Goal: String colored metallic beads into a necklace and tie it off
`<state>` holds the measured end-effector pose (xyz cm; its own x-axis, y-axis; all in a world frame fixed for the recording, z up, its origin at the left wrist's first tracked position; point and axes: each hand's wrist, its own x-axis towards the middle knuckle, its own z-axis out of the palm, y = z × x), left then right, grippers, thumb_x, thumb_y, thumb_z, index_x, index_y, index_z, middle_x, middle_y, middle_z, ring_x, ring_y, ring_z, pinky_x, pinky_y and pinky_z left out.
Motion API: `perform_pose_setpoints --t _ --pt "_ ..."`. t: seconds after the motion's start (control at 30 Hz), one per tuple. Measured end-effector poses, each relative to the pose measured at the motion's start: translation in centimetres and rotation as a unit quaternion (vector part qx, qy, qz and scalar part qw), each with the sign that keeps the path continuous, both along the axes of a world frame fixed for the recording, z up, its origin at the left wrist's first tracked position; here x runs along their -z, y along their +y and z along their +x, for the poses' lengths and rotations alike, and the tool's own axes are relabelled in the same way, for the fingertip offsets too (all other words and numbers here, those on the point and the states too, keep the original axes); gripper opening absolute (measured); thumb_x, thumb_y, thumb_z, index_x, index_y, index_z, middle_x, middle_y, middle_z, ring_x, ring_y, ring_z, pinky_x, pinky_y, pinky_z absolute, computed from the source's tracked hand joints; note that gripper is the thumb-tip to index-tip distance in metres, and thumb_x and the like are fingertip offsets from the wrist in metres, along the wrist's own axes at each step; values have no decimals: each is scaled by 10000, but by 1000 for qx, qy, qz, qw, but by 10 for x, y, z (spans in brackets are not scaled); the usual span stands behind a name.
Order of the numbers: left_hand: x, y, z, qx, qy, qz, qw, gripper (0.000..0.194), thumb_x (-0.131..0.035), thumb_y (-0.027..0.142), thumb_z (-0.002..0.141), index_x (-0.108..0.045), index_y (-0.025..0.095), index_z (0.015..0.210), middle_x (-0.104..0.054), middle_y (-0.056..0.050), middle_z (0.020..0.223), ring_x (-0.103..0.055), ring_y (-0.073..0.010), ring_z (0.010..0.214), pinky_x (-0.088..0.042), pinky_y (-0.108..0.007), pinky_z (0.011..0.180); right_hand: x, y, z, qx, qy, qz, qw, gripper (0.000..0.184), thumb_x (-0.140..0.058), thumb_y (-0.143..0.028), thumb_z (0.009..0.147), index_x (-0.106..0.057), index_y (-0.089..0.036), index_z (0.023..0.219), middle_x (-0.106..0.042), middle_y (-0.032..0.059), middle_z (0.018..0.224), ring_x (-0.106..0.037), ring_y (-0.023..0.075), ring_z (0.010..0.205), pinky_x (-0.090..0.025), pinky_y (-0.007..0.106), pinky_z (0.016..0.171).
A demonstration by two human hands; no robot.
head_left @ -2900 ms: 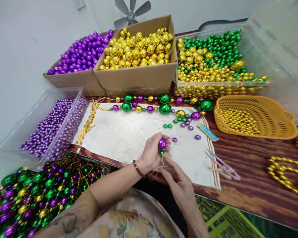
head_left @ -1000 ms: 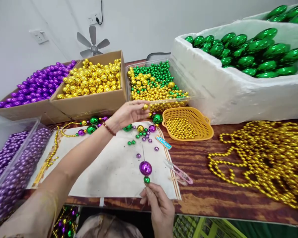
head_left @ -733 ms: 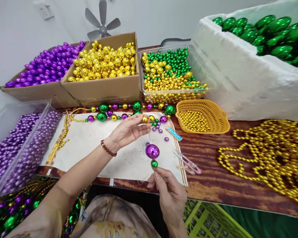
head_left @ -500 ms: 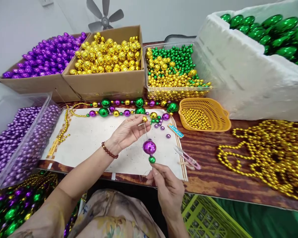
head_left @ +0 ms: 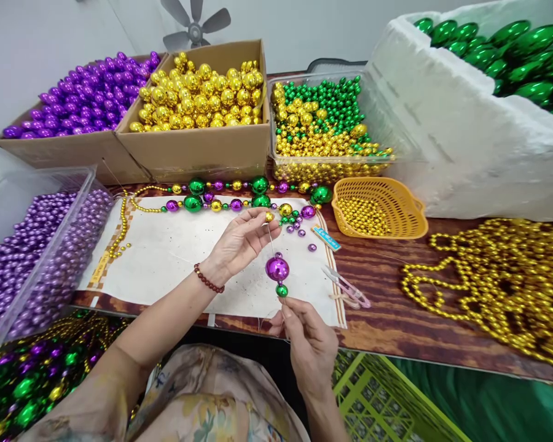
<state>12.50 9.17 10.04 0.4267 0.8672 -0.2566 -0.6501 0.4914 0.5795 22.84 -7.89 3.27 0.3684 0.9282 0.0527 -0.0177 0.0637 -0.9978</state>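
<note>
My left hand [head_left: 242, 240] pinches a small gold bead [head_left: 270, 216] between thumb and finger, at the upper end of a thin needle [head_left: 271, 239]. Whether the needle passes through the bead I cannot tell. Lower down, a large purple bead [head_left: 277, 268] and a green bead [head_left: 281, 290] sit on the needle. My right hand [head_left: 311, 337] grips the needle just under the green bead, where its lower part is hidden by fingers. Beyond my left hand lies a strung bead necklace [head_left: 236, 205] on a white cloth [head_left: 179, 252], near loose purple beads [head_left: 312, 247].
Cardboard boxes [head_left: 198, 150] of purple and gold beads stand behind, beside a clear bin [head_left: 332, 161]. An orange basket [head_left: 408, 212], scissors [head_left: 350, 288] and gold bead strands [head_left: 511, 288] lie right. A foam box [head_left: 465, 153] holds green beads; a purple-bead tub [head_left: 80, 202] stands left.
My left hand left the purple bead, reached to the clear bin, and came back with a gold bead to the needle's top. My right hand kept hold of the needle below the green bead.
</note>
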Motion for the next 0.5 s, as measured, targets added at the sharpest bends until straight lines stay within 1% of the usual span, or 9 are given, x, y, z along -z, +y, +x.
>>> perform_pose_setpoints --t 0.1,0.17,0.23,0.3,0.37,0.43,0.47,0.5 --pt "0 -1 0 8 16 9 1000 91 -654 71 882 -702 112 948 -720 -48 861 -718 -121 798 -575 -273 852 2 0 -1 3 11 -5 1000 143 -603 -286 977 -705 -189 1000 -661 -15 655 -615 100 491 -512 196 505" --pt "0 -4 0 16 28 13 999 151 -681 83 860 -709 122 1004 -723 -49 893 -721 -140 823 -570 -304 874 3 3 -1 10 18 -9 1000 154 -606 -301 975 -704 -185 1002 -663 -13 665 -623 104 500 -516 200 510" --pt "3 -10 1 31 39 10 999 227 -703 89 836 -711 129 1059 -724 -55 933 -723 -157 847 -564 -326 890 2 8 -4 19 21 -18 999 165 -610 -316 973 -698 -182 1014 -669 -12 682 -635 107 520 -523 204 526" --pt "10 -19 4 52 47 -3 998 247 -716 104 822 -712 125 1068 -719 -65 948 -721 -167 856 -565 -329 876 3 15 -7 28 22 -29 999 171 -608 -329 974 -688 -183 1012 -678 -9 703 -658 116 560 -530 212 558" --pt "17 -28 8 64 49 -20 997 221 -714 169 846 -706 132 1064 -705 -67 955 -716 -168 851 -576 -314 817 4 20 -12 34 21 -43 998 178 -593 -340 980 -676 -184 998 -685 -6 717 -678 128 598 -527 220 577" --pt "23 -35 13 57 59 -30 996 224 -700 272 882 -690 150 1069 -683 -56 944 -702 -147 794 -571 -263 686 6 23 -14 22 13 -52 998 194 -571 -353 986 -669 -185 988 -691 -2 728 -682 138 608 -522 230 576" --pt "25 -36 15 50 69 -31 996 243 -696 323 890 -682 154 1064 -668 -46 920 -683 -125 736 -539 -221 596 6 23 -14 5 2 -53 999 203 -566 -358 984 -672 -186 987 -697 3 738 -681 142 616 -522 237 579" --pt "27 -37 16 46 82 -28 995 266 -700 360 887 -675 153 1052 -649 -33 884 -654 -99 670 -481 -180 508 6 24 -11 -7 -17 -51 999 210 -566 -362 981 -681 -186 981 -705 9 754 -682 148 637 -528 247 599"
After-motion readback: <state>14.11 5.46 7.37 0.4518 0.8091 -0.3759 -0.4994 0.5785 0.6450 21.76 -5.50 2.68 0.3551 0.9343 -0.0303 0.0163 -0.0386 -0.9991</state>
